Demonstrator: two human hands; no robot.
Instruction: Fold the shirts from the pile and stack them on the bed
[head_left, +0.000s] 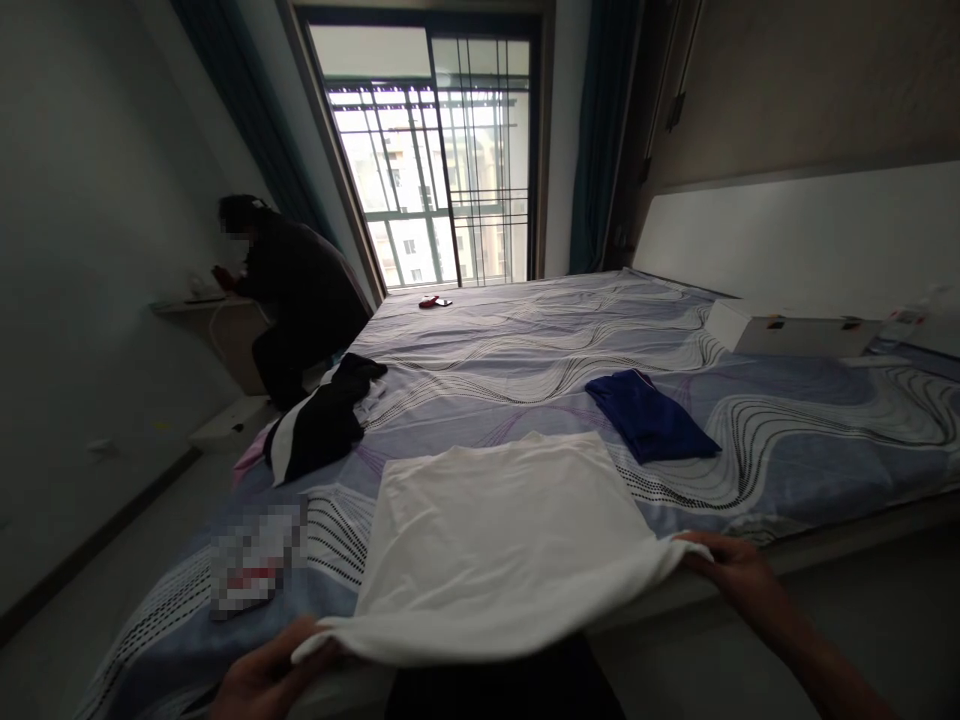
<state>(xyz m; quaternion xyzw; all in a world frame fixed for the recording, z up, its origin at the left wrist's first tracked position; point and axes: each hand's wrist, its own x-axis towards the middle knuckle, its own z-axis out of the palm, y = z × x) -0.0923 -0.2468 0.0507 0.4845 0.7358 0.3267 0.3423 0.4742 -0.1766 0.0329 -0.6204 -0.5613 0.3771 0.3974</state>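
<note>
On the wavy-patterned bed (480, 385), a white cloth (499, 535) faces the barred window (442, 160), long axis unclear; left hand (274, 668) and right hand (731, 562) pinch its opposite edge.

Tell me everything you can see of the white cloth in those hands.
The plain white fabric piece looks soft and roughly rectangular, with faint creases and a slightly uneven far edge. Its far part lies spread on the grey-blue wave-patterned bedsheet; its near edge is lifted and sags between the bare left hand and bare right hand, each gripping one end. Its exact type is unclear.
</note>
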